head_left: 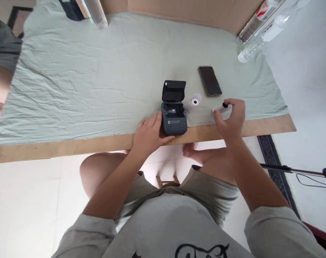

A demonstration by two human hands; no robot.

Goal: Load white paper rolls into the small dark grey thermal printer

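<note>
A small dark label printer [174, 122] sits at the table's front edge with its lid [174, 90] tipped back, baring the paper bay. My left hand [149, 133] is closed against the printer's left side, its thumb along the front. Between the thumb and fingers of my right hand [231, 118] is a white paper roll [219, 109] with a black end, held low over the cloth to the right of the printer. Another white paper roll [194, 103] with a dark-ringed core lies just right of the lid.
A dark phone [210, 81] lies beyond my right hand on the pale green cloth [111, 75]. Clear bottles [250, 50] are at the back right, and a clear container [97, 16] is at the back left. Cardboard [179, 12] borders the far side. Another person's arm [0, 84] shows at far left.
</note>
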